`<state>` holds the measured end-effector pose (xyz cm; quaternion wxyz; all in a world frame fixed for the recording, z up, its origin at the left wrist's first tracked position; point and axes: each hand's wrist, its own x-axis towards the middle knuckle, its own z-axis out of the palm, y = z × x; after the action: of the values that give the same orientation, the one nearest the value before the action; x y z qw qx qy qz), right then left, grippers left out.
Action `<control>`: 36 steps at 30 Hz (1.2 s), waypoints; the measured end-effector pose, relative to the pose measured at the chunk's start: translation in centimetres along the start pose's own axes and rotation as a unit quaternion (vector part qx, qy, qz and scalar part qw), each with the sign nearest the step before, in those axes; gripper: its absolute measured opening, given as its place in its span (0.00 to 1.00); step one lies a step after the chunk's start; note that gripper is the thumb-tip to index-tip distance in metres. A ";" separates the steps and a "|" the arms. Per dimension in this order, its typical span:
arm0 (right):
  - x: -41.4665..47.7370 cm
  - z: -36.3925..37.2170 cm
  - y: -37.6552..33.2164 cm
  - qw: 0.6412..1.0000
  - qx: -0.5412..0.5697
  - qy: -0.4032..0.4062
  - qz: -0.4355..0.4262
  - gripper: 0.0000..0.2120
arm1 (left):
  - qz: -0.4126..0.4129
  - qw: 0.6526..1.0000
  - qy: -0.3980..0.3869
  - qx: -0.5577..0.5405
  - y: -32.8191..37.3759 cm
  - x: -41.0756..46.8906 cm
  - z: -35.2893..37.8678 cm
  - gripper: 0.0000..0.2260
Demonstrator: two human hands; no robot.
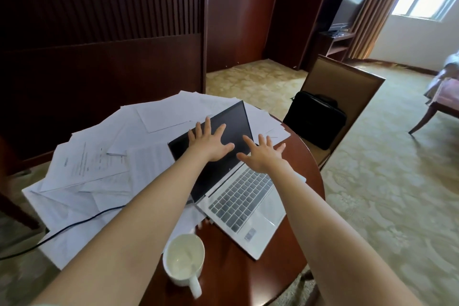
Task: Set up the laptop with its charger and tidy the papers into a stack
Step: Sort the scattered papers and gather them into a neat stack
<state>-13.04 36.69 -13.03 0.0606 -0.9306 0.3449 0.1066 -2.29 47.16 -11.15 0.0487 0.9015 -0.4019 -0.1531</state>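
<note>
A silver laptop lies open on the round wooden table, its dark screen tilted far back. My left hand is spread with straight fingers over the screen. My right hand is spread beside it, above the screen's lower right part; contact is unclear. White papers lie scattered across the table's left and far side, some under the laptop. A black charger cable runs over the papers from the left edge toward the laptop; its end is hidden behind my left arm.
A white mug stands at the table's near edge. A black laptop bag sits on a wooden chair behind the table on the right. Dark wood panelling rises on the left, carpet spreads to the right.
</note>
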 end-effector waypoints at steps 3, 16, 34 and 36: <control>1.8 -0.1 1.3 1.000 0.005 -0.012 0.000 0.31 | 0.000 1.000 -0.003 0.005 1.1 2.0 0.3 0.31; 13.8 -1.2 7.7 0.994 -0.046 -0.026 -0.099 0.31 | -0.089 0.995 0.029 -0.036 5.9 12.1 1.5 0.31; 21.8 -5.7 8.1 0.980 -0.026 -0.012 -0.198 0.31 | -0.215 0.974 0.074 0.001 6.1 16.6 -1.2 0.31; 21.8 -6.0 6.6 0.973 -0.024 0.009 -0.228 0.30 | -0.235 0.969 0.078 -0.013 5.0 16.5 -1.7 0.31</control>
<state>-0.29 16.86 -12.70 0.0576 -0.9868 0.1215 0.0898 5.08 31.54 -12.39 0.0542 0.9790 -0.1718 -0.0952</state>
